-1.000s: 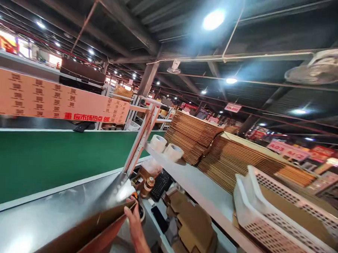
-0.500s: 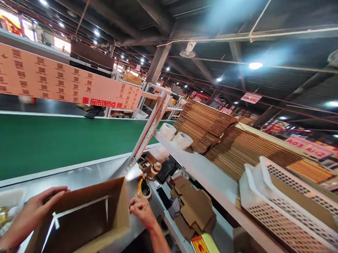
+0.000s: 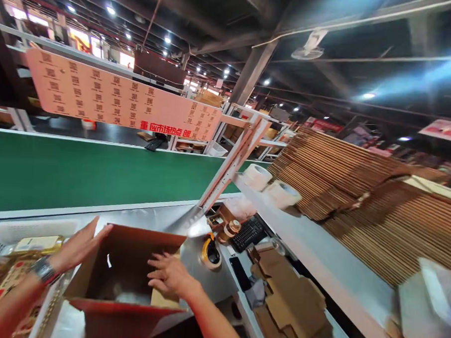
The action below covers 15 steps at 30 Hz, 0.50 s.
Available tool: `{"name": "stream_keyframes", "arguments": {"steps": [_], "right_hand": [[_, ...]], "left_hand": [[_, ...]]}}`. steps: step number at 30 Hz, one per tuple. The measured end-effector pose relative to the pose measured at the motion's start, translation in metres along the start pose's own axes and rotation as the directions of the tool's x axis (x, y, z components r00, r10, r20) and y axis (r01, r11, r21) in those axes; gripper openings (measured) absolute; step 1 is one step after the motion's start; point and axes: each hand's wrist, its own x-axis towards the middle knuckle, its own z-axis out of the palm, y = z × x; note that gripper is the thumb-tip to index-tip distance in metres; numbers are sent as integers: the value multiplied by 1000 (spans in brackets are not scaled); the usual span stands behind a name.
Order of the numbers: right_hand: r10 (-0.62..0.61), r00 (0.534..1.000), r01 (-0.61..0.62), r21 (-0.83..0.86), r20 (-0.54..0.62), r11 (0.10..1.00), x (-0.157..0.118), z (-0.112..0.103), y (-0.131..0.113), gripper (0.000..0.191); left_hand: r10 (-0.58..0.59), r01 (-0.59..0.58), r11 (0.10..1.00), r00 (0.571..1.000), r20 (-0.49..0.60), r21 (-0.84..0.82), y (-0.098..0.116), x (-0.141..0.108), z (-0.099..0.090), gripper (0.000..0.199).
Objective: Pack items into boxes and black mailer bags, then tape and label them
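An open cardboard box [image 3: 142, 242] stands on the metal bench before me, with its near flap folded outward. My left hand [image 3: 80, 245] lies along the box's left upper edge, fingers stretched out. My right hand [image 3: 173, 275] is spread over the right side of the box, palm against the flap there. Neither hand grips anything. Inside the box it is dark, and a pale patch shows near the bottom. Beside my left forearm, a white basket [image 3: 39, 225] holds yellow-gold packages [image 3: 39, 244]. Right of the box lies a yellow-and-black tape dispenser [image 3: 211, 253].
A keyboard [image 3: 249, 233], a phone [image 3: 239, 273] and flattened cardboard [image 3: 296, 304] lie to the right. Above them a shelf [image 3: 341, 261] carries tape rolls [image 3: 283, 193] and stacked cardboard [image 3: 345, 159]. A green conveyor belt [image 3: 98, 176] runs behind the bench.
My view has swung left, bringing the basket further in. The right hand has gone from the box's outer right edge onto its right flap and opened. The near flap now hangs outward.
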Motion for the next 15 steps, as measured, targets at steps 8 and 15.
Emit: {"name": "stream_keyframes", "arguments": {"steps": [8,15], "right_hand": [[10,997,-12,24,73,1000,1,-12,-6,37],[77,996,-88,522,43,848,-5,-41,-2,52]], "left_hand": [[84,-146,981,909,407,125,24,-88,25,132],[91,-289,923,805,587,254,32,-64,43,133]]}}
